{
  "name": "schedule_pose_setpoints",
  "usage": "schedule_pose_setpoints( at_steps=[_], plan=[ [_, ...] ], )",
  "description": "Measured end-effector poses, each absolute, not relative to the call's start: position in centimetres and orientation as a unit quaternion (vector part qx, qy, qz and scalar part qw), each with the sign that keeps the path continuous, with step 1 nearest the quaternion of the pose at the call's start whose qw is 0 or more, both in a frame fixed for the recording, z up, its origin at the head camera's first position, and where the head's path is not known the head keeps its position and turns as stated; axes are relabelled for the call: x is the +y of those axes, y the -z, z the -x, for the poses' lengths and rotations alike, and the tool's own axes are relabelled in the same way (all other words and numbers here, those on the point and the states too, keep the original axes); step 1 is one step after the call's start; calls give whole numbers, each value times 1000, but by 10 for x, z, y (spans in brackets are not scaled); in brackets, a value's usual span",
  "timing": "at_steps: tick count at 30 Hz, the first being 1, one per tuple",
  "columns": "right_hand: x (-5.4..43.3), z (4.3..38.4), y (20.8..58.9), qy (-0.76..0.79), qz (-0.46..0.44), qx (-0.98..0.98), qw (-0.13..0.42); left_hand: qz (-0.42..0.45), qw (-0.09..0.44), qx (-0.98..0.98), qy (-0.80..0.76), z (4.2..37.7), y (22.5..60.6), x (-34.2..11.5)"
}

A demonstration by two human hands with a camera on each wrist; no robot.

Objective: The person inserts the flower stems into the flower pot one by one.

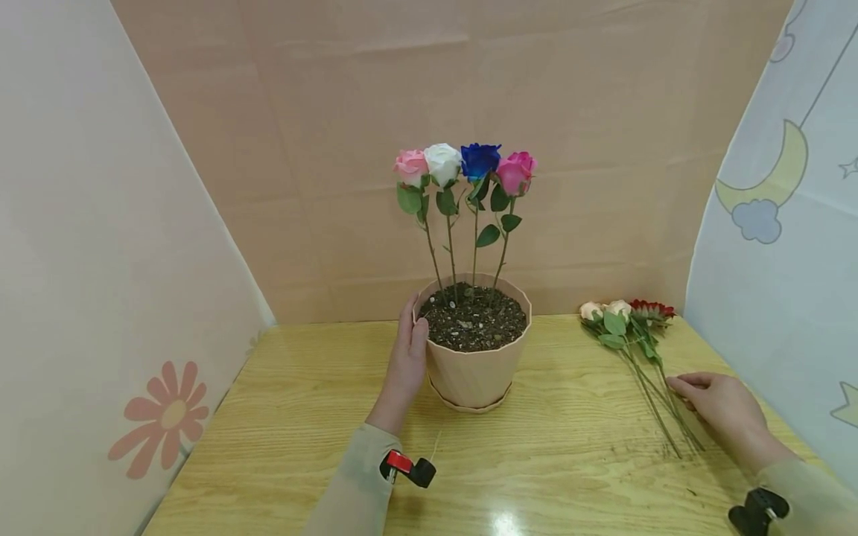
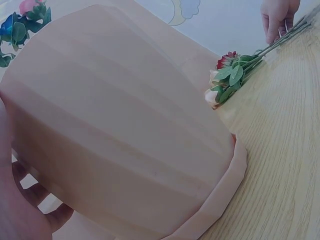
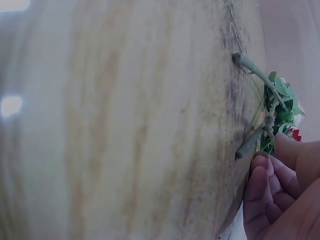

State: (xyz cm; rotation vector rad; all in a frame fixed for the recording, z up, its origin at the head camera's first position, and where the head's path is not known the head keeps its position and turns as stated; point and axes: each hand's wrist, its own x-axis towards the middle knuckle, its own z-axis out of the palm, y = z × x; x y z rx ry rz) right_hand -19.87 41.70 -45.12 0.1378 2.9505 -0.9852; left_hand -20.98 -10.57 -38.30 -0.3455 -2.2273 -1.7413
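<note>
Head view: we see the left hand (image 1: 407,350) curled round the pot (image 1: 472,376), far fingers hidden, right hand (image 1: 727,409) at the flower stems (image 1: 653,406) on the wood-grain table (image 1: 322,402). Left wrist: roses (image 2: 30,6) cut off, moon-print cloth (image 2: 230,25) behind. Right wrist: kinda blurry, we can't tell if fingertips pinch a stem.

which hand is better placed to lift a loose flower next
Probably the right hand, which is at the loose flower stems; the left hand grips the flowerpot, away from them.
</note>
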Motion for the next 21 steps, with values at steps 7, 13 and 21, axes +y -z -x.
schedule_pose_setpoints(
  at_steps=[7, 13, 21],
  plan=[
    [412, 200, 450, 322, -34, 946, 30, 117, 142, -773, 607, 209, 382, -105],
    [408, 203, 448, 324, -32, 945, 42, 118, 143, -770, 611, 208, 381, -105],
    [402, 202, 444, 322, -32, 945, 44, 118, 147, -772, 607, 211, 385, -106]
  ],
)
